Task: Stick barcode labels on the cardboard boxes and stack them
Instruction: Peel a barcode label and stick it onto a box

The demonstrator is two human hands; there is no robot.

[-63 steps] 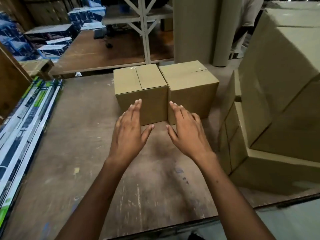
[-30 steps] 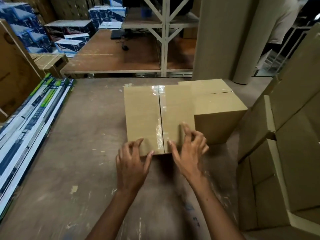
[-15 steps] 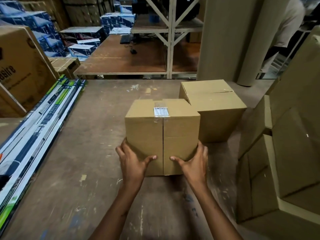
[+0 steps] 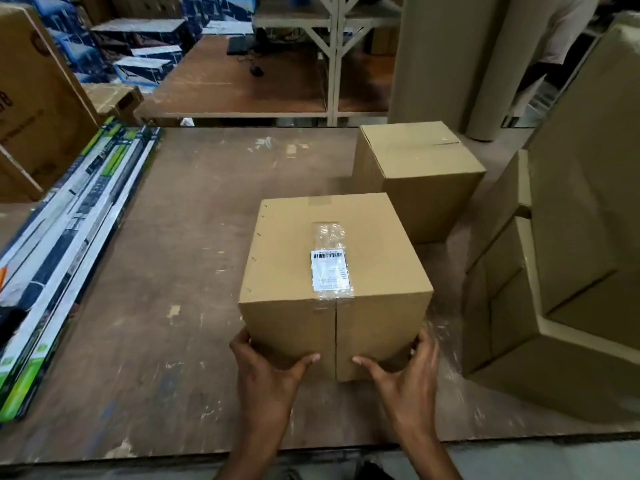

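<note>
Left hand (image 4: 266, 372) and right hand (image 4: 403, 370) clasped the lower corners of a cardboard box (image 4: 332, 271), thumbs on its near face, fingers round its sides. Box stood near the front edge of the worn worktop (image 4: 166, 306); barcode label (image 4: 329, 270) on top (under clear tape). Second cardboard box (image 4: 419, 174) behind it, towards the back right, apart.

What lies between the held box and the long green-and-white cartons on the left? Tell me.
Only bare, scuffed tabletop separates the labelled box from the long cartons, per the head view.
</note>
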